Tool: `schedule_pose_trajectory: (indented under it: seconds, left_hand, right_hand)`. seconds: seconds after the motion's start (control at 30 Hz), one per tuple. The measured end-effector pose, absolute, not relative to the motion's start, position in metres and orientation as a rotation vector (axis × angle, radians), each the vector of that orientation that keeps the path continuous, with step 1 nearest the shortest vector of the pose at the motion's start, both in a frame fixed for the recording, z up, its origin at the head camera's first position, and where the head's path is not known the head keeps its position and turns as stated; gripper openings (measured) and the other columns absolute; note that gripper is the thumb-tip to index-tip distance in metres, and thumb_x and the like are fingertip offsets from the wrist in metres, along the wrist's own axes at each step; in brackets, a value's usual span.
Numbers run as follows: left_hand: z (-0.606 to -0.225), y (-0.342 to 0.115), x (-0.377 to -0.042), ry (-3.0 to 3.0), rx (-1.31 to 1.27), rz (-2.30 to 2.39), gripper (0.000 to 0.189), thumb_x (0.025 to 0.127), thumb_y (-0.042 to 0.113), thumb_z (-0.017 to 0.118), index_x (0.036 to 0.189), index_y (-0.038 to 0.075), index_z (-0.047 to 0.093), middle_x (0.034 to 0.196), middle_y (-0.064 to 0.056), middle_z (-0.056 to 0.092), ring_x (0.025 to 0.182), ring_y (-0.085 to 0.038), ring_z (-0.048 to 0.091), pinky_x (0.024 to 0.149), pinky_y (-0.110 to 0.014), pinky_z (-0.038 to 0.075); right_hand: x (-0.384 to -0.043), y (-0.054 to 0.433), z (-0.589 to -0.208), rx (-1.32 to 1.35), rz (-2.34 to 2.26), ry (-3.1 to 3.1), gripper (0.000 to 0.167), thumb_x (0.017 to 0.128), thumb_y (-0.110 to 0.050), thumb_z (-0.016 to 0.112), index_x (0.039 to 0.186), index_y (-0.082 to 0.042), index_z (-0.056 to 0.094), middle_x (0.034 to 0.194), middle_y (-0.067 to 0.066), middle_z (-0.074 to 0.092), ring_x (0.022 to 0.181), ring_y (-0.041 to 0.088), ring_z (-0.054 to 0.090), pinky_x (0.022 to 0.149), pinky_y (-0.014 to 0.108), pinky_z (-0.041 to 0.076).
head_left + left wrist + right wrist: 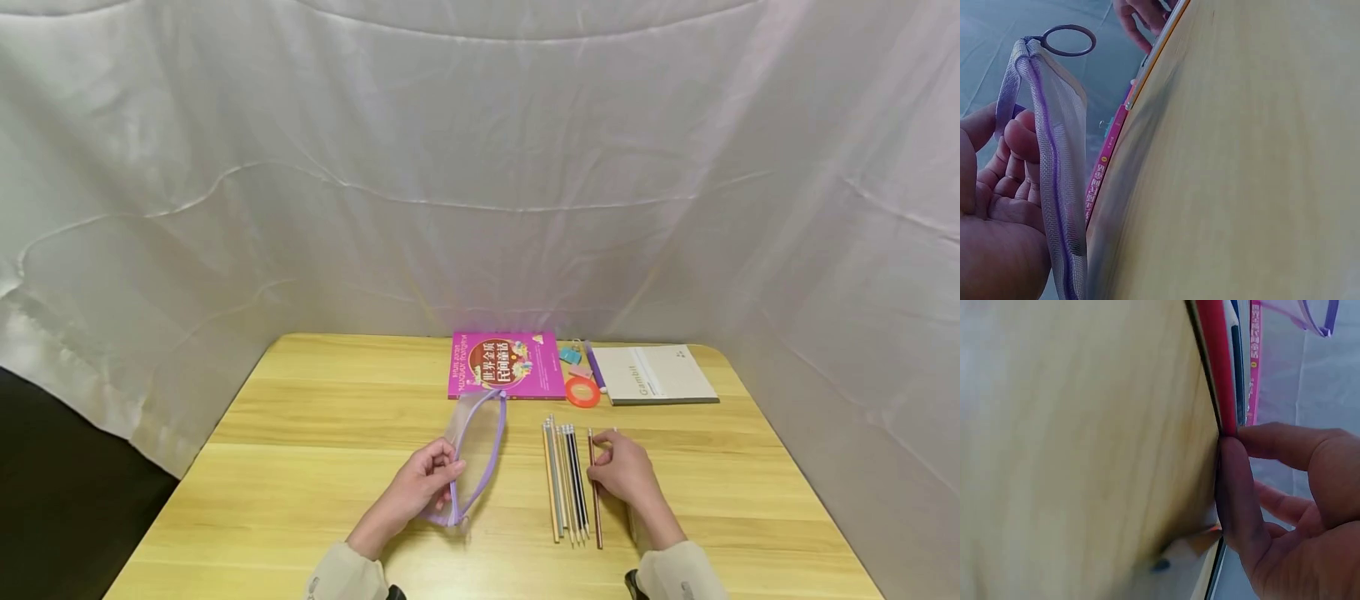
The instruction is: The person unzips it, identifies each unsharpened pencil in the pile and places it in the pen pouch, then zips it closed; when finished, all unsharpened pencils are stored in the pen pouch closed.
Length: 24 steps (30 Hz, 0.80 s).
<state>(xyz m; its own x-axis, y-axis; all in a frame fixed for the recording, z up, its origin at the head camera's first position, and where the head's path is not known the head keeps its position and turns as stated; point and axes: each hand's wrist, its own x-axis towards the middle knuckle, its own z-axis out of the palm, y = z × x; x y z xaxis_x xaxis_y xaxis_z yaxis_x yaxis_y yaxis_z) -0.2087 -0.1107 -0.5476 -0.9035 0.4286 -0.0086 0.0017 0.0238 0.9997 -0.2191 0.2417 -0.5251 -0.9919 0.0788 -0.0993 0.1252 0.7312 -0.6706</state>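
In the head view my left hand [415,485] holds a see-through mesh zip pouch [492,457] with purple edging by its near side, and the pouch's mouth gapes. The left wrist view shows thumb and finger pinching the pouch's edge [1054,150], with a ring at its end. My right hand [628,473] pinches a dark red pencil [597,517] between thumb and finger, low over the table. Just left of it lies a row of several gold, grey and dark blue pencils [577,483]. Another pencil's sharpened tip [1175,555] shows below the right hand, its rest mostly hidden.
Along the table's back lie a pink book [468,367], a blue sharpener-like item [570,356], a pink eraser-like block [580,371], an orange-red tape roll [582,402], a purple pen [595,367] and a pale notebook [675,375]. Grey cloth [480,167] hangs behind the wooden table [315,467].
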Motion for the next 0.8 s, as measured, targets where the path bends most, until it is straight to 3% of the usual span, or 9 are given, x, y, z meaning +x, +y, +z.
schedule_pose_trajectory:
  seconds: [0.37, 0.67, 0.8]
  left_hand:
    - [-0.547, -0.109, -0.211, 1.997, 0.435, 1.936, 0.028, 0.103, 0.021, 0.064, 0.104, -0.004, 0.052, 0.078, 0.004, 0.056, 0.059, -0.006, 0.053, 0.051, -0.017, 0.047]
    - [-0.549, -0.109, -0.209, 1.968, 0.439, 1.963, 0.028, 0.104, 0.021, 0.064, 0.105, -0.005, 0.053, 0.077, 0.005, 0.056, 0.057, -0.006, 0.052, 0.049, -0.017, 0.047]
    - [-0.549, -0.109, -0.208, 1.963, 0.449, 1.96, 0.028, 0.104, 0.021, 0.063, 0.106, -0.005, 0.053, 0.079, 0.004, 0.056, 0.058, -0.006, 0.052, 0.05, -0.017, 0.047]
  right_hand:
    - [-0.221, 0.24, -0.521, 0.238, -1.336, 2.726, 0.062, 0.082, 0.0, 0.074, 0.14, 0.007, 0.052, 0.083, 0.01, 0.068, 0.062, 0.016, 0.063, 0.054, 0.03, 0.055]
    - [-0.225, 0.242, -0.507, 0.302, -1.923, 2.366, 0.078, 0.09, 0.008, 0.063, 0.159, -0.002, 0.029, 0.102, 0.021, 0.067, 0.071, 0.019, 0.069, 0.064, 0.034, 0.065]
    - [-0.227, 0.238, -0.507, 0.315, -2.012, 2.338, 0.086, 0.089, 0.01, 0.061, 0.163, -0.008, 0.021, 0.101, 0.016, 0.064, 0.072, 0.018, 0.07, 0.067, 0.033, 0.065]
